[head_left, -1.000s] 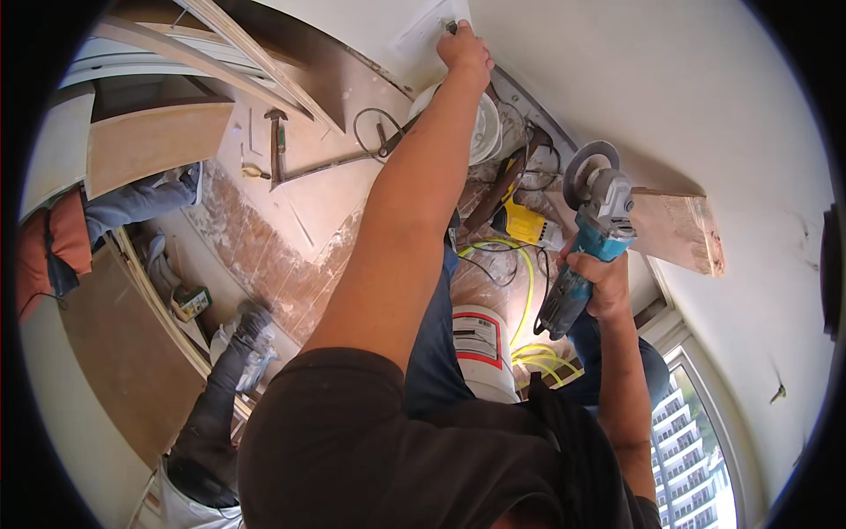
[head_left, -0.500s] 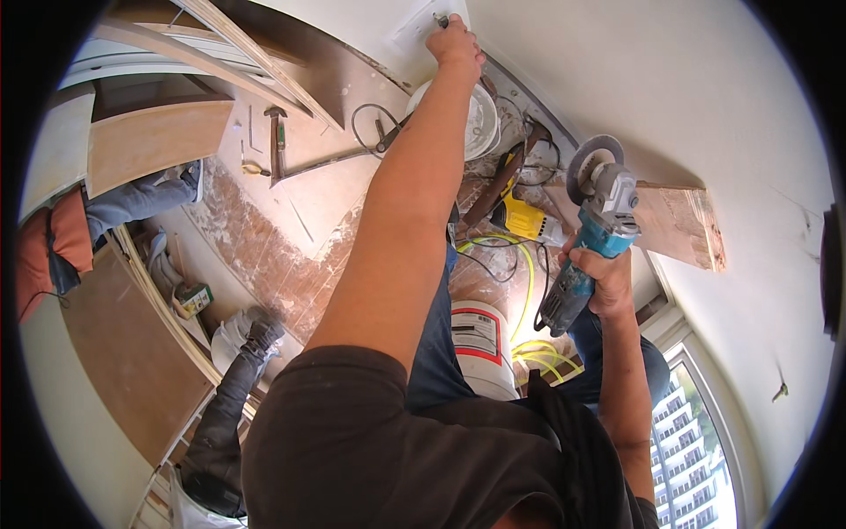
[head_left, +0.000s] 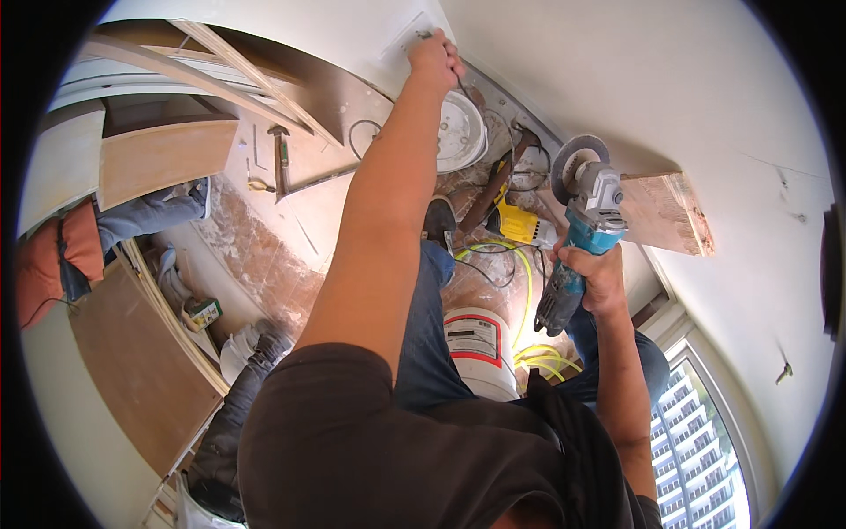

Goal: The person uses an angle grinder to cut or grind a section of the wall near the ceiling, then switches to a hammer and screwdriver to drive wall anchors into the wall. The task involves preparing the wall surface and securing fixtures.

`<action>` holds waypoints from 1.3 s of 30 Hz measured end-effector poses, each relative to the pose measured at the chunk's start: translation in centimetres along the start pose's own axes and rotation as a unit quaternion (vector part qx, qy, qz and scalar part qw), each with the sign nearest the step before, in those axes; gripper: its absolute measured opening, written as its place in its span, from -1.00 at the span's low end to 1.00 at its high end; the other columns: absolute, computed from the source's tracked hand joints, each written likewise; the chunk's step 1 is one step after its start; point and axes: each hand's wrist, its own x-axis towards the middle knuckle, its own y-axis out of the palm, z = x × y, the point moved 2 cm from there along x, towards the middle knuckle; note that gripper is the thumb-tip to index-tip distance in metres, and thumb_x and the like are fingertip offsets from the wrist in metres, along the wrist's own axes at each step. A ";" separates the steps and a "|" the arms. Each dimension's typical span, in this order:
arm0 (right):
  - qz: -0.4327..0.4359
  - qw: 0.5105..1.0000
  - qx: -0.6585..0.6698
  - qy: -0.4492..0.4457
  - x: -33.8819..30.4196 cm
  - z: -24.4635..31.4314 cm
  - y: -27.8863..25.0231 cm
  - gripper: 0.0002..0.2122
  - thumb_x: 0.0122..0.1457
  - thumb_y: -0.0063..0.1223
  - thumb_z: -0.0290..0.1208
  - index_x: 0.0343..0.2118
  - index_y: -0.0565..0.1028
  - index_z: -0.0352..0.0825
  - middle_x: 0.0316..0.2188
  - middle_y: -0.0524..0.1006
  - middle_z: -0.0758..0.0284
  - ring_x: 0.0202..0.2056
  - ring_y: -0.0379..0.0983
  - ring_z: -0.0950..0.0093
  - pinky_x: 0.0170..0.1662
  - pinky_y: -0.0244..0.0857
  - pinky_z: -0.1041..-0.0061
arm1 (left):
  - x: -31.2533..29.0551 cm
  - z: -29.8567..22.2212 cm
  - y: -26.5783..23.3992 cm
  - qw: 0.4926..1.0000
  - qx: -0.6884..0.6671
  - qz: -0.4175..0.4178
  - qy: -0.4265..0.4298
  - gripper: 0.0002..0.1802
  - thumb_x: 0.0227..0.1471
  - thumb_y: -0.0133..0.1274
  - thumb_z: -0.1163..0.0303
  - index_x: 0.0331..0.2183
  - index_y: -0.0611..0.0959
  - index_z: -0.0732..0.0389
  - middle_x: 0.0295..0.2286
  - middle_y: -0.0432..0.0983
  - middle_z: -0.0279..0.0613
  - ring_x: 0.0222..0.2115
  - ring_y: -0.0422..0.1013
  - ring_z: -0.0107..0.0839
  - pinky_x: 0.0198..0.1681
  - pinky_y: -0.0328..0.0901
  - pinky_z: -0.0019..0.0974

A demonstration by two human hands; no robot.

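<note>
My left hand point(head_left: 435, 63) reaches to the far wall, its fingers closed around a dark plug point(head_left: 425, 35) at the white socket plate point(head_left: 408, 37). Whether the plug's pins sit in the socket cannot be made out. A dark cord hangs below those fingers. In my right hand point(head_left: 597, 279) is a teal and grey angle grinder point(head_left: 593, 236), gripped by its body with the disc point(head_left: 575, 163) pointing up and away from me. Between my knees stands a white bucket point(head_left: 478, 375) with a red-framed label. A yellow drill point(head_left: 520, 224) lies beyond it.
An open white bucket point(head_left: 483, 145) stands under the socket, beside a pick-like tool point(head_left: 493, 189). A wooden board point(head_left: 665, 216) leans by the right wall. Yellow cord point(head_left: 530, 291) loops across the floor. A hammer point(head_left: 281, 163) lies left, near timber strips point(head_left: 211, 84) and panels.
The view has shifted slightly, bringing my shoe into sight. My left hand stays at the socket plate with its fingers closed. The grinder remains in my right hand.
</note>
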 end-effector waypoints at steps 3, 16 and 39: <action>0.009 1.000 0.001 -0.008 0.0 0.4 0.4 -0.65 -0.08 0.30 -0.50 -0.18 0.53 -0.43 -0.37 0.61 0.25 -0.38 0.58 0.42 -0.26 0.49 0.40 | -2.8 -0.5 -1.0 0.986 0.163 0.014 -0.032 -0.77 0.35 -0.01 0.27 -0.38 0.48 0.12 -0.61 0.30 -0.38 -0.70 0.10 -0.50 -0.59 0.10 -0.27; 0.014 0.997 0.044 -0.064 -2.2 1.4 1.3 -0.71 -0.10 0.32 -0.54 -0.26 0.56 -0.42 -0.45 0.60 0.30 -0.43 0.56 0.46 -0.31 0.45 0.42 | -34.3 -4.9 -4.5 0.634 0.553 -0.147 0.520 -0.78 0.00 0.32 0.40 -0.29 0.68 0.26 -0.51 0.58 -0.04 -0.53 0.53 -0.10 -0.48 0.40 -0.19; -0.057 0.963 0.217 -0.150 -12.3 -5.0 -6.2 -0.65 -0.04 0.21 -0.31 -0.22 0.49 -0.41 -0.40 0.55 0.20 -0.35 0.57 0.28 -0.21 0.53 0.19 | -36.2 0.9 -11.6 0.594 0.680 -0.169 0.395 -0.82 0.15 0.01 0.36 -0.31 0.59 0.27 -0.35 0.61 0.16 -0.36 0.56 0.16 -0.26 0.43 0.17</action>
